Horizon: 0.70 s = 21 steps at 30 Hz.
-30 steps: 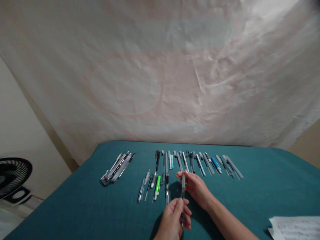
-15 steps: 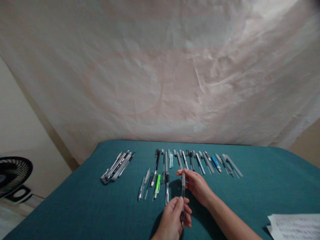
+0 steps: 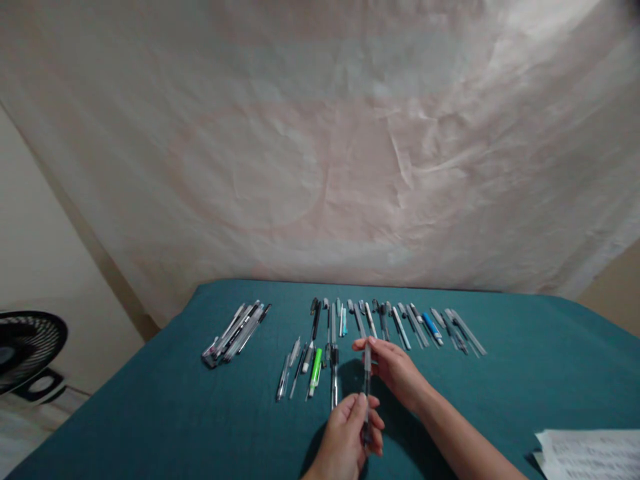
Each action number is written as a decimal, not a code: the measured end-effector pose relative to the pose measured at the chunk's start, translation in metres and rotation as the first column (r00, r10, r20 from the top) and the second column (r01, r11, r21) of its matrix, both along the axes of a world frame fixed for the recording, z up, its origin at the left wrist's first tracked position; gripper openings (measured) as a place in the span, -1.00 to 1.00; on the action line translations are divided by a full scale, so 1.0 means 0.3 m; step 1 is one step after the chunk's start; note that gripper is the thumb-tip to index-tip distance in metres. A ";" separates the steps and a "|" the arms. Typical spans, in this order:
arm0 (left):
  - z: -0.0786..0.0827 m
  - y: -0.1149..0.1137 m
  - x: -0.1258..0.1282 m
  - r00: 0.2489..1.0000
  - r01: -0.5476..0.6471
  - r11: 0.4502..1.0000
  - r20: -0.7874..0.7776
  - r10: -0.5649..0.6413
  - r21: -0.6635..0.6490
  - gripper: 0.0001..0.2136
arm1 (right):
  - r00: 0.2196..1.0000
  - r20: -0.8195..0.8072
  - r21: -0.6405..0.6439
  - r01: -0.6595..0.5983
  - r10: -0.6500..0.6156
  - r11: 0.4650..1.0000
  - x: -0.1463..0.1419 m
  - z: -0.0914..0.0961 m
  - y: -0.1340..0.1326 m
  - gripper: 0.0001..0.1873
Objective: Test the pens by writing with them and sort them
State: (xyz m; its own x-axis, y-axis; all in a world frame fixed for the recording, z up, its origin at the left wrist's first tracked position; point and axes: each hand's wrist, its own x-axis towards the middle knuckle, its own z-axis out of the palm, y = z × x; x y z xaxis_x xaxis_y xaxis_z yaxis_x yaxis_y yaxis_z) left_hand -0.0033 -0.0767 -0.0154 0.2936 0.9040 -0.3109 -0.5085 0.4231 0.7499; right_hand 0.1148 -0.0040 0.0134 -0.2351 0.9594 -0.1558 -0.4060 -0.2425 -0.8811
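Held upright over the front of the table is a clear pen (image 3: pixel 367 383) with a greyish upper end. My left hand (image 3: pixel 346 430) is closed around its lower part, thumb across the barrel. The fingers of my right hand (image 3: pixel 393 368) pinch the pen's upper end. Just left of the hands lies a clear pen with a black grip (image 3: pixel 335 373), its near end close to my left hand. Beside that are a bright green pen (image 3: pixel 315 373), a white-and-grey pen (image 3: pixel 308 358) and a clear pen in parts (image 3: pixel 283 379).
A row of pens and caps runs behind the hands, with a blue pen (image 3: pixel 432 327) towards its right. A bundle of pens (image 3: pixel 237 333) lies at the left. Written papers (image 3: pixel 590 453) rest at the front right; a black fan (image 3: pixel 30 350) stands off the left edge.
Almost nothing differs. Both hands keep the same hold on the pen, and the view has shifted very slightly.
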 end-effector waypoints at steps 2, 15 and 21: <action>-0.003 0.000 0.000 1.000 0.004 1.000 -0.002 -0.004 -0.004 -0.62 | 0.999 0.037 0.005 0.035 -0.035 0.999 -0.004 -0.007 0.000 -0.66; -0.012 -0.005 0.004 0.998 0.055 0.998 -0.036 -0.054 0.016 -0.59 | 0.988 -0.029 -0.010 0.154 -0.155 0.988 0.059 0.013 0.037 -0.70; 0.001 -0.015 0.006 0.988 0.095 0.994 -0.123 -0.089 0.047 -0.47 | 0.950 -0.081 0.013 0.304 -0.302 0.953 0.118 -0.006 0.085 -0.68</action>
State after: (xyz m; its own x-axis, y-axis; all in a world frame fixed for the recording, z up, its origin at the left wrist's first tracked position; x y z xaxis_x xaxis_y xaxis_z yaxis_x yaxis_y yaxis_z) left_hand -0.0014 -0.0811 -0.0152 0.3392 0.8908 -0.3023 -0.3735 0.4224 0.8259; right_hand 0.1501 0.0214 0.0117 0.0569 0.9906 -0.1241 -0.5244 -0.0761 -0.8481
